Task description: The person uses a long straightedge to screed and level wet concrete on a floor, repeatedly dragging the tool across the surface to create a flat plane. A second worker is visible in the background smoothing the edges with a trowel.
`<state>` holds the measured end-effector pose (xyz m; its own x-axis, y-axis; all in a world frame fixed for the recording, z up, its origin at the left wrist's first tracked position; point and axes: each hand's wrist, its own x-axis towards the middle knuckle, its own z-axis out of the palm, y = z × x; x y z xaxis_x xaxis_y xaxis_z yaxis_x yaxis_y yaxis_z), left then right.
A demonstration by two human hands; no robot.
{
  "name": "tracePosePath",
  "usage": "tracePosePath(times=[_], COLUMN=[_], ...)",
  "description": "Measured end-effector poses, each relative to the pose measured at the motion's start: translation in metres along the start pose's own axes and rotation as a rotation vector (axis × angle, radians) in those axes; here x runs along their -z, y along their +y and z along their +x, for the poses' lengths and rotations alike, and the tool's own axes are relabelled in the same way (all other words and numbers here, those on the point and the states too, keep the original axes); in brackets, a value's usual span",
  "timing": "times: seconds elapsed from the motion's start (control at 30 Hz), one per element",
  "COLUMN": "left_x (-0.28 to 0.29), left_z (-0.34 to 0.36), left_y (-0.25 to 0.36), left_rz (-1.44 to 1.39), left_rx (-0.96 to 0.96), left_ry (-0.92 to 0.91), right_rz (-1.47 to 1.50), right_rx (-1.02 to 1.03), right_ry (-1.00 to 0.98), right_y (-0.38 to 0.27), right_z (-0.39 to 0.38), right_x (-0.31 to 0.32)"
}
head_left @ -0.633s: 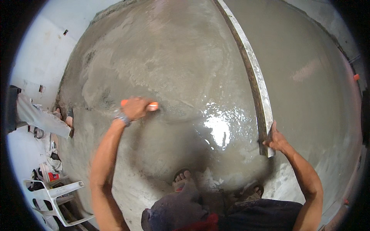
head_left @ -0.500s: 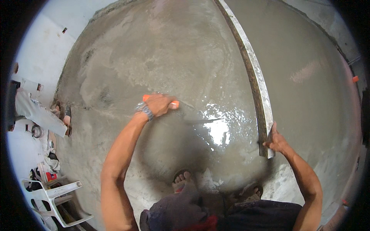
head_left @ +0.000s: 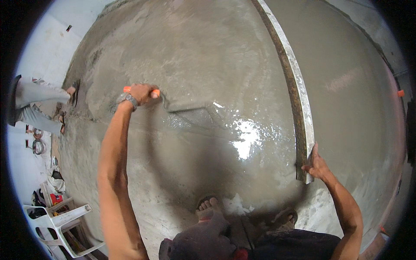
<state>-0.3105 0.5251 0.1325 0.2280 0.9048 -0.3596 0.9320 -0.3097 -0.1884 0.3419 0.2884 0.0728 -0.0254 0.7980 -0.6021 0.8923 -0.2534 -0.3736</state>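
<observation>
My left hand (head_left: 141, 92), with a watch at the wrist, is closed round the orange handle of a trowel (head_left: 190, 116). The trowel's blade lies on the wet grey cement (head_left: 199, 56) and blends into its colour. At the right, my right hand (head_left: 317, 166) grips the near end of a long straightedge bar (head_left: 294, 86), thumb on one side and fingers on the other. The bar runs away from me across the floor, its top pale and its side brown with grime. Smoother, darker cement (head_left: 346, 112) spreads to the right of the bar.
My sandalled feet (head_left: 210, 203) stand at the near edge of the wet area. Another person's legs (head_left: 41, 108) are at the far left by the white wall. A white plastic chair (head_left: 60, 221) lies at the lower left, near cable coils (head_left: 38, 146) and clutter.
My left hand has swung left and away from me with the trowel, whose blade now shows plainly. The bar and my right hand sit slightly further right. The other person has changed stance.
</observation>
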Motion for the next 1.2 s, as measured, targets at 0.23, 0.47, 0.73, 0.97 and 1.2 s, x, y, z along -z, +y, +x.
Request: tracePosePath(times=[0.23,0.47,0.73,0.97,1.2], left_x=[0.053,-0.009,0.020,-0.029,-0.024], left_z=[-0.029,-0.055,-0.075,-0.093,-0.084], left_y=[-0.033,-0.021,-0.064,-0.085,-0.077], left_rz=[-0.222,-0.111,0.215,0.006,0.265], left_rx=[0.077,0.023,0.143,0.086,0.220], left_ry=[0.035,-0.114,0.070,0.066,0.023], right_rz=[0.030,0.006,-0.018,0.026,-0.017], right_rx=[-0.017,-0.003,-0.042,-0.013,-0.071], right_ry=[-0.008,-0.020,-0.024,-0.031,-0.039], right_y=[-0.001,0.000,-0.005,-0.004,-0.008], right_z=[0.001,0.003,-0.002,0.001,-0.002], right_x=[-0.001,0.001,0.003,0.003,0.004])
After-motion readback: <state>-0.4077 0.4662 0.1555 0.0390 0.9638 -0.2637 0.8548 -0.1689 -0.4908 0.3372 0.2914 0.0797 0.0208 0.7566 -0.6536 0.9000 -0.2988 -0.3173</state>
